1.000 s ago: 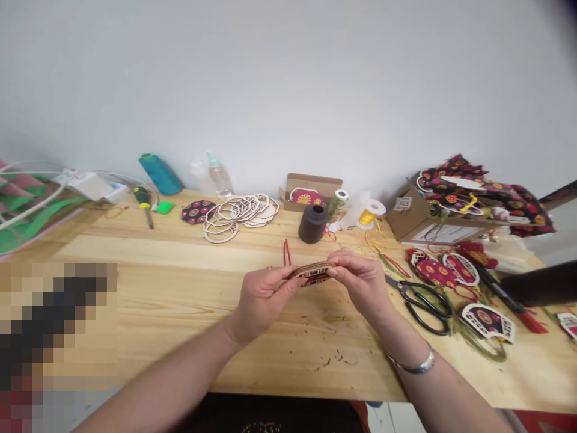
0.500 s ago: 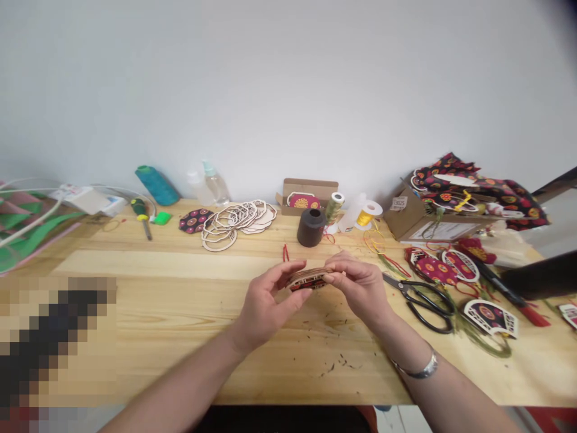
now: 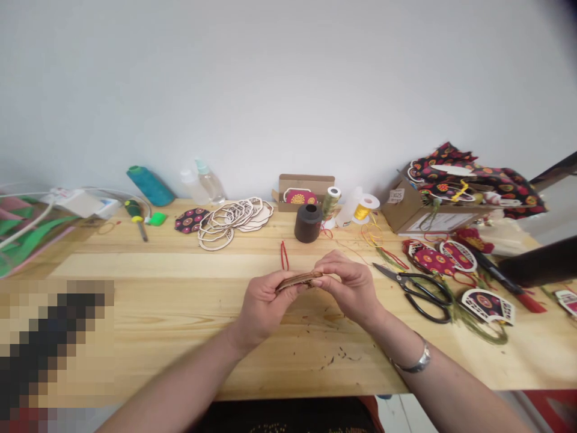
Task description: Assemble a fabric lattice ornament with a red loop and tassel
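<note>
- Left hand [image 3: 265,300] fingers, spread apart half a second earlier, had closed on the thin, layered wooden piece [image 3: 294,280], which had turned so that its edge showed more than its patterned face.
- The piece was held above the middle of the wooden desk [image 3: 180,313], between the two hands, its left end slightly lower than its right.
- On the left, the thumb lay along the near underside and the fingers wrapped behind; that end was pinched between them.
- The right hand [image 3: 347,285] grasped the other end, thumb tip and fingertips meeting at the piece's corner. Its remaining fingers were curled.
- Just beyond the piece, toward the desk's far edge, was a red cord loop [image 3: 283,255]; whether it was joined to the piece could not be told.
- Black-handled scissors [image 3: 426,294] lay toward the desk's right edge, near the right hand, with a fan-shaped ornament [image 3: 487,305] beside them.
- Dark scraps [image 3: 336,359] were scattered between the hands and the desk's near edge.
- Along the far edge stood a black spool [image 3: 308,225], with pale wooden frames [image 3: 234,219] to its left.
</note>
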{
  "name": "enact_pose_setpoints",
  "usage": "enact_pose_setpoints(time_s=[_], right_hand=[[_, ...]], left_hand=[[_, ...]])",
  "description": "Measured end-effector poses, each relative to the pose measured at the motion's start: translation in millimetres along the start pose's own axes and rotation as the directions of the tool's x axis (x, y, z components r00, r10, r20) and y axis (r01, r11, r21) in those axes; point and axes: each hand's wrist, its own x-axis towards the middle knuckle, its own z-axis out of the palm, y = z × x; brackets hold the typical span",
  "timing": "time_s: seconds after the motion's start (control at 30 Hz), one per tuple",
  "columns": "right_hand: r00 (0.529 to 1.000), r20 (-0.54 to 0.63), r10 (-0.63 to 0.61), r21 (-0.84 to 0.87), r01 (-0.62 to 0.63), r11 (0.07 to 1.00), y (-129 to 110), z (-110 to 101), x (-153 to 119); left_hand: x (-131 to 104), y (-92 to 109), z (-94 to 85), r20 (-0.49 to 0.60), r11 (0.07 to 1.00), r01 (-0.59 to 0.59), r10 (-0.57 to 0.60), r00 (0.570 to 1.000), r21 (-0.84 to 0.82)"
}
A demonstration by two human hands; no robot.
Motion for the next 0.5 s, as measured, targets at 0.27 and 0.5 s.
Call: enact_pose_setpoints(time_s=[0.27, 0.5], right_hand=[[1.000, 0.007, 0.016, -0.033, -0.016, 0.999, -0.4, 1.9, -2.7], [0.994, -0.031, 0.105, -0.122, -0.108, 0.987, 5.1, -8.0, 3.7]], left_hand=[[-0.9, 1.4, -0.5, 0.003, 0.999, -0.049, 0.049, 0.999, -0.007], [7.7, 8.4, -14.1, -0.103, 0.986, 0.045, -0.062, 0.993, -0.161]])
